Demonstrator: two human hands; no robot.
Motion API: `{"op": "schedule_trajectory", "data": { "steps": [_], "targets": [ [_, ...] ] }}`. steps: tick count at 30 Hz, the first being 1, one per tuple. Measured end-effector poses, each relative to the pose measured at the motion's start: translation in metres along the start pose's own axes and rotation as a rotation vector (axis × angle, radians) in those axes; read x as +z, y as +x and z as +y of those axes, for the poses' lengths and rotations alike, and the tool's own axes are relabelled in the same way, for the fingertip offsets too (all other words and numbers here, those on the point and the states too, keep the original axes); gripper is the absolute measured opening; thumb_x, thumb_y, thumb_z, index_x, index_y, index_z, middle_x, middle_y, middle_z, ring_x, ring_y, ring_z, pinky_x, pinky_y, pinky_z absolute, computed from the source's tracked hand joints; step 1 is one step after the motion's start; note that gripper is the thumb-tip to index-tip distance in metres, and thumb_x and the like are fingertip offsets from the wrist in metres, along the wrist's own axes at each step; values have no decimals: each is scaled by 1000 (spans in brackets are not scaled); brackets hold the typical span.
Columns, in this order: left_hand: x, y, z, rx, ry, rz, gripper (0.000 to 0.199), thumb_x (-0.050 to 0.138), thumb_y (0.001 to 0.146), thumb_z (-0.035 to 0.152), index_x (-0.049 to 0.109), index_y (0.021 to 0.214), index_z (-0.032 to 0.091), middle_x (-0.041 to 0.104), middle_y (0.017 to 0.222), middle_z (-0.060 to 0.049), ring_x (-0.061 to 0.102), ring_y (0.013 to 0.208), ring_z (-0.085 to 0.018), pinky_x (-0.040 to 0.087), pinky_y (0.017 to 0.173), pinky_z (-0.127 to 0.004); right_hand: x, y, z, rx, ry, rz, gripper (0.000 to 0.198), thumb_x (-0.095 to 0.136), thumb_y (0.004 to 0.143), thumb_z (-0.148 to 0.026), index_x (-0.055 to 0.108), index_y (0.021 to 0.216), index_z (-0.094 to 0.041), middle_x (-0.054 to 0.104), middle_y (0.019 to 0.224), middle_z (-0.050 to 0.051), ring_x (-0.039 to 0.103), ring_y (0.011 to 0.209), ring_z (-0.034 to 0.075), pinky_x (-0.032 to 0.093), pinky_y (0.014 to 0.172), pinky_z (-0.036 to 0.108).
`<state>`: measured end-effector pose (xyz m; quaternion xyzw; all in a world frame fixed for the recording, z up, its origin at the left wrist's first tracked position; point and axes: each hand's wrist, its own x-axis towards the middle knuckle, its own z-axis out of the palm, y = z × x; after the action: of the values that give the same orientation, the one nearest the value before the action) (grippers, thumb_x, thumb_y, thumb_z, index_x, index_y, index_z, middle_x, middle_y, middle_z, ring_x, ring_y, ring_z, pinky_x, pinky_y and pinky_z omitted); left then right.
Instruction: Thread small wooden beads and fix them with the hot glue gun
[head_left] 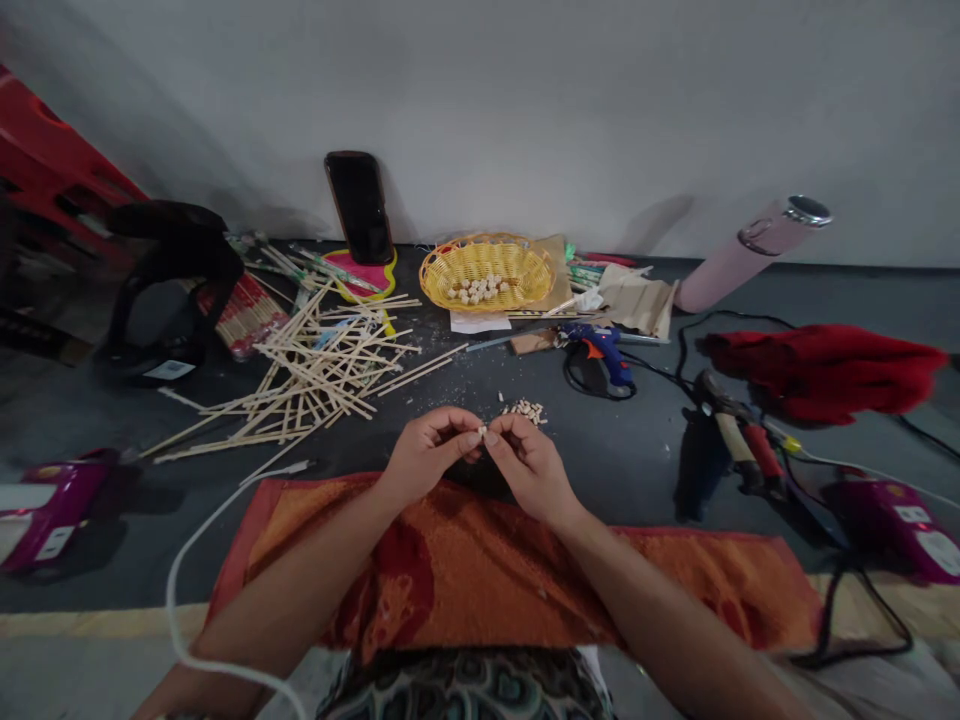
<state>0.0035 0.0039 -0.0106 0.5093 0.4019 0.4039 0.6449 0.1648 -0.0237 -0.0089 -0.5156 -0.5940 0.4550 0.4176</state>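
My left hand (pixel 433 452) and my right hand (pixel 531 466) meet over the near edge of the dark tabletop. Their thumbs and forefingers pinch one small pale wooden piece (pixel 482 431) between them. Just beyond my right hand lies a little heap of short cut stick pieces (pixel 527 410). Farther back, a yellow wicker basket (pixel 431 281) holds several small pale clusters (pixel 480 290). A blue glue gun (pixel 611 358) rests on its side to the right of the basket. Under my forearms an orange towel (pixel 495 580) is spread.
Loose wooden sticks (pixel 322 370) are piled at the left. A phone (pixel 361 208) leans on the wall. Pliers (pixel 739 440), a red cloth (pixel 825 370) and a pink flask (pixel 750 255) stand or lie at right. A white cable (pixel 180 560) crosses the left side.
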Motion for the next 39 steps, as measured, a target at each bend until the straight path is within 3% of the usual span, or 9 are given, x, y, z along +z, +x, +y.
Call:
{"op": "schedule_trajectory", "data": {
  "steps": [9, 21, 24, 27, 30, 33, 39],
  "targets": [
    [0, -1, 0, 35, 53, 2, 17, 66, 76, 27, 65, 88, 16, 62, 73, 0, 57, 61, -9, 47, 60, -22, -1, -1, -3, -5, 42, -27, 16, 47, 91, -31, 54, 83, -19, 53, 72, -1, 45, 64, 10, 36, 59, 21],
    [0, -2, -2, 41, 200, 110, 18, 66, 74, 32, 69, 86, 18, 67, 78, -2, 56, 66, -12, 45, 62, -22, -1, -1, -5, 3, -8, -33, 20, 45, 91, -34, 56, 86, -19, 54, 74, 0, 47, 64, 11, 39, 60, 22],
    [0, -3, -2, 18, 179, 128, 21, 67, 73, 33, 69, 87, 18, 66, 77, -2, 55, 65, -12, 44, 60, -22, -15, 2, -5, -56, -143, 2, 20, 43, 92, -33, 59, 90, -19, 59, 80, 3, 52, 72, 13, 42, 67, 25],
    [0, -2, -2, -10, 150, 134, 21, 68, 73, 33, 68, 86, 17, 65, 73, -1, 53, 60, -10, 43, 57, -21, -45, 9, -1, -139, -342, 164, 18, 46, 90, -30, 60, 93, -19, 61, 87, 5, 55, 77, 16, 43, 72, 27],
    [-1, -2, -1, -28, 128, 129, 20, 67, 73, 33, 68, 85, 17, 64, 72, -1, 53, 59, -10, 44, 57, -21, -74, 16, 7, -122, -522, 289, 16, 48, 88, -27, 59, 96, -19, 61, 89, 5, 56, 76, 16, 44, 70, 28],
    [-1, -1, -1, -27, 128, 124, 18, 67, 74, 32, 68, 85, 17, 64, 72, 0, 54, 60, -10, 45, 58, -21, -87, 19, 13, -123, -667, 175, 14, 50, 86, -22, 61, 94, -20, 62, 91, 5, 58, 80, 17, 43, 72, 28],
    [-2, 0, -2, -29, 138, 118, 18, 67, 74, 31, 67, 86, 18, 62, 68, 0, 53, 59, -9, 44, 57, -20, -84, 13, 16, -134, -782, -71, 10, 53, 84, -18, 62, 86, -22, 63, 85, 3, 58, 84, 17, 42, 76, 28]
  ]
}}
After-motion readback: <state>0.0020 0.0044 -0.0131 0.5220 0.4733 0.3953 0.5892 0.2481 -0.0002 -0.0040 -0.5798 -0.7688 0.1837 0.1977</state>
